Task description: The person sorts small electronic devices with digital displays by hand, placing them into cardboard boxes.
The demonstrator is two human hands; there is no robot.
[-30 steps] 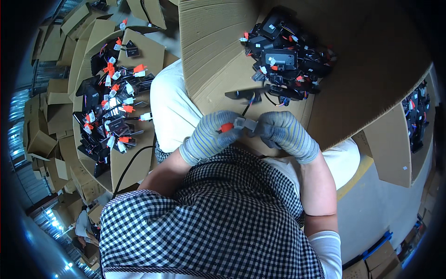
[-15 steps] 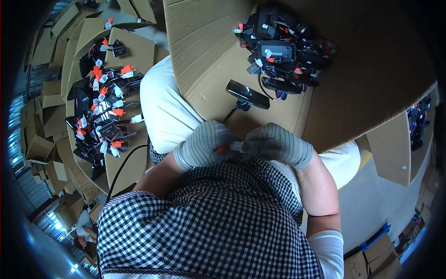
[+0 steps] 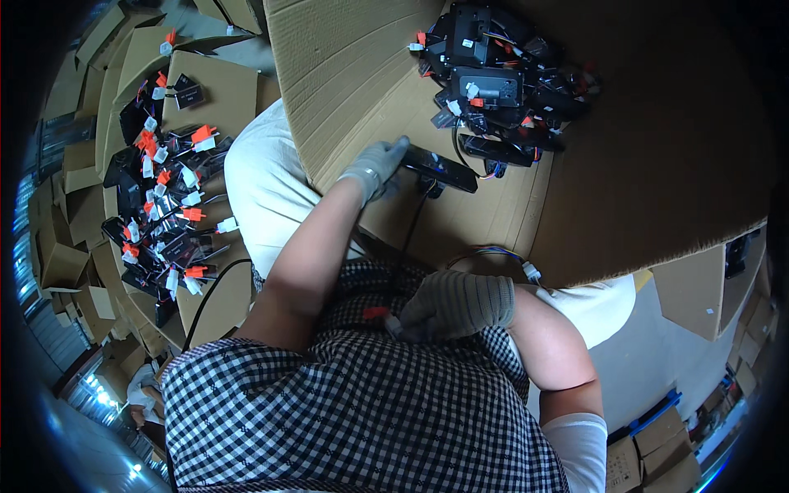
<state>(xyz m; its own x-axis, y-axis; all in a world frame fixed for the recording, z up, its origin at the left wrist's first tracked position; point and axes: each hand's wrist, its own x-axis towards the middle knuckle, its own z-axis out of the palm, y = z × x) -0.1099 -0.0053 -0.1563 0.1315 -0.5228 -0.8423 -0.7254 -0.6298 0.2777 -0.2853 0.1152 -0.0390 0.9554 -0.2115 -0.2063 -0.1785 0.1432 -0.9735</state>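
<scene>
In the big cardboard box before me, a glossy black oblong device [image 3: 441, 169] lies on the bottom with a dark cable running toward my lap. My left hand [image 3: 376, 168], in a striped glove, is closed around its left end. Close to my checked apron, my gloved right hand [image 3: 460, 306] has its fingers pressed together on a small red and white plug connector [image 3: 383, 317]. This connector is blurred and partly covered by the fingers. A bundle of thin coloured wires ending in a white connector [image 3: 532, 272] rests near the box's front edge.
Deeper in the large box [image 3: 345, 74] lies a pile of black devices [image 3: 493, 86] with wires. To my left, an open carton [image 3: 226, 86] holds several black units with red and white connectors [image 3: 177, 193]. Another carton [image 3: 690, 287] stands at the right. A person [image 3: 146, 398] is far left.
My left hand has left my right hand and reached forward to the black device's end. My right hand has drawn back toward my apron with the connector. The wires with the white connector now show.
</scene>
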